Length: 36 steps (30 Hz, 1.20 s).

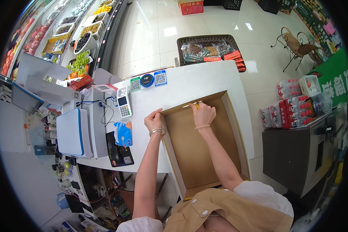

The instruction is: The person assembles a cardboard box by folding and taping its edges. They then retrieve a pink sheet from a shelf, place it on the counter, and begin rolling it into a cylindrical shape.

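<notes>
An open, shallow cardboard box, brown inside with pale walls, lies on the white counter and reaches past its near edge toward my body. My left hand, with silver bangles at the wrist, is closed at the box's far left corner, its fingertips against the rim. My right hand, with a beaded bracelet, is closed at the far wall, over the inside of the box. A small yellow thing shows at its fingers; its kind is mostly hidden by the hand.
Left of the box are a white card terminal, a blue tissue pack and a black mat. A dark woven basket holding packets stands beyond the counter. Bottled drinks sit at right on a dark cabinet.
</notes>
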Tool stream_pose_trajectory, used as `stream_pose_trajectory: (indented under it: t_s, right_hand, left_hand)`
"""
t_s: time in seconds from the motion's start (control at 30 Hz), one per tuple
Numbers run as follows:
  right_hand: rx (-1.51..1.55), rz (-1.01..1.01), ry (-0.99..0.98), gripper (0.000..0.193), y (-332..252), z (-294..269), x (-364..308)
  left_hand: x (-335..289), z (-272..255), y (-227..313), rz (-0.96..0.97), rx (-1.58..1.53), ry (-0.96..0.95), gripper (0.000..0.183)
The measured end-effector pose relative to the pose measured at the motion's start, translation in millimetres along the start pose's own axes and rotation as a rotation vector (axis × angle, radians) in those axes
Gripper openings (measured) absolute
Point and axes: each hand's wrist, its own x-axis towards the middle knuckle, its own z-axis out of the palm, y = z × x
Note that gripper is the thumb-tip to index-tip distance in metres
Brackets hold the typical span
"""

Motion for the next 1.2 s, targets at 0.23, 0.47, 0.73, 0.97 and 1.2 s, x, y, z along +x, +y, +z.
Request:
stream_pose_trajectory:
  t_s: [0.23,0.47,0.73,0.97,1.2]
  right_hand:
    - [-0.007,0.027,0.046,0.039,-1.5,7.9,-2.0]
    - [0.006,-0.036,0.04,0.04,-2.8,6.4,-2.7]
    - [-0.021,-0.153,-0.002,0.041,-8.0,18.4,15.6]
    - [-0.073,-0.439,-0.05,0.044,-16.8,23.9,28.1]
    - [-0.025,-0.851,0.088,0.048,-10.1,17.0,-30.2]
  left_hand:
    - [5.3,-5.2,2.4,0.01,0.198,-0.067,0.025]
    - [26.9,-31.9,11.6,0.202,0.524,-0.41,0.024]
    - [60.5,-19.6,24.1,0.139,0.807,-0.516,0.026]
    - [-6.4,-33.5,-20.2,0.026,0.515,-0.252,0.034]
    - [-97.4,-84.2,-41.3,-0.262,0.243,-0.559,0.052]
